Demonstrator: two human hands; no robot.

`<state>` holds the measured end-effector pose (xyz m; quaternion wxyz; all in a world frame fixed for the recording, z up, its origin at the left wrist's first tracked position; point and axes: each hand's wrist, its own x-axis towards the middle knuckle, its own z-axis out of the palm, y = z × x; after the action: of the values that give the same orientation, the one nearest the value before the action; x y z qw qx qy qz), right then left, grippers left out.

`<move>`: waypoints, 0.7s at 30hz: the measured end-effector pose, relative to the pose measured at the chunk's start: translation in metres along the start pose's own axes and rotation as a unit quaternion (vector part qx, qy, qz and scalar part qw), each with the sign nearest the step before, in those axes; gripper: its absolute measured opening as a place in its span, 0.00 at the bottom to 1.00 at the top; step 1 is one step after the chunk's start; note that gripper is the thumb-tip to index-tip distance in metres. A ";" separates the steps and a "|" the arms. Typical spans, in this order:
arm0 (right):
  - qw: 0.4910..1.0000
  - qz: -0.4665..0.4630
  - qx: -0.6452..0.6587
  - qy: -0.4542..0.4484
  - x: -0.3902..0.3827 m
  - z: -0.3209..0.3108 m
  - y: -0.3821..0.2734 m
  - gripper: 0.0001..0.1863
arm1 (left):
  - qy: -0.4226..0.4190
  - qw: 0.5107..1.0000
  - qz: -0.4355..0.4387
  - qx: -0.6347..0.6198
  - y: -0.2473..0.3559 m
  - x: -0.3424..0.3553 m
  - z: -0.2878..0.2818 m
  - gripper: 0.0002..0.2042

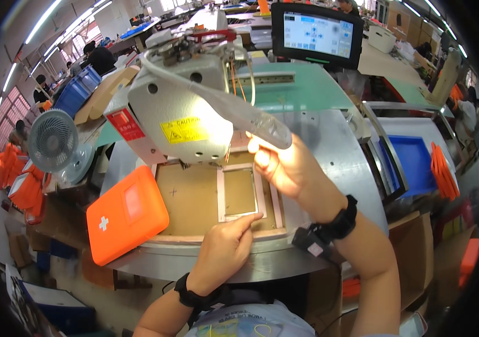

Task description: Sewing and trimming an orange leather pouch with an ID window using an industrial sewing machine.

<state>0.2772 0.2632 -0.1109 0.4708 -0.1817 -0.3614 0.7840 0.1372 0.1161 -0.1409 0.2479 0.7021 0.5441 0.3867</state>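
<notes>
bright | ceiling tubes point(43, 21) overhead | 1 glare patch on machine head point(180, 101) | fisheye-bent edges, black corners

a workshop: industrial machine point(166, 104), control screen point(318, 32), blue bins point(73, 95), tube lights point(43, 21)

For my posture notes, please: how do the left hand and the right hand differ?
The left hand appears lower in view, the right hand higher, beside the grey machine. The left hand extends its index finger to the small frame; the right hand's fingers curl. Both have black wristbands.
</notes>
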 end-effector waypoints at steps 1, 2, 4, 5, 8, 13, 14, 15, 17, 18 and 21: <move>1.000 -0.007 0.006 -0.015 0.007 -0.005 0.004 0.13 | -0.001 1.000 -0.014 -0.008 -0.001 -0.001 0.000 0.15; 1.000 -0.023 0.008 -0.012 0.015 -0.006 0.009 0.12 | 0.000 1.000 -0.024 -0.017 -0.002 -0.001 0.000 0.15; 0.999 -0.030 0.013 -0.012 0.025 -0.003 0.008 0.12 | 0.000 0.999 -0.041 -0.030 -0.003 -0.001 0.000 0.15; 0.999 -0.034 0.015 -0.013 0.029 -0.001 0.008 0.12 | 0.000 0.998 -0.047 -0.033 -0.004 -0.001 0.000 0.15; 0.994 -0.025 0.079 -0.070 0.042 -0.011 0.013 0.13 | 0.013 0.998 -0.037 -0.042 -0.008 -0.002 0.002 0.16; 0.993 0.012 0.089 -0.077 0.043 -0.011 0.011 0.09 | 0.028 0.998 -0.016 -0.048 -0.009 -0.002 0.003 0.16; 0.994 0.006 0.075 -0.076 0.041 -0.011 0.010 0.08 | 0.029 0.998 -0.015 -0.050 -0.009 -0.002 0.003 0.16; 0.995 -0.001 0.061 -0.075 0.039 -0.011 0.010 0.07 | 0.031 0.998 -0.014 -0.052 -0.009 -0.001 0.003 0.15; 0.995 -0.011 0.040 -0.089 0.034 -0.012 0.006 0.07 | 0.030 0.998 -0.006 -0.049 -0.012 -0.002 0.004 0.15; 0.994 -0.013 0.032 -0.104 0.032 -0.013 0.002 0.07 | 0.030 0.998 -0.002 -0.048 -0.013 -0.002 0.004 0.15; 0.993 -0.038 -0.006 -0.109 0.026 -0.009 -0.002 0.07 | 0.026 0.998 -0.020 -0.045 -0.010 -0.002 0.003 0.15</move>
<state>0.2715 0.2903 -0.1137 0.4571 -0.0840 -0.4225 0.7781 0.1341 0.1171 -0.1511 0.2727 0.6686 0.5464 0.4243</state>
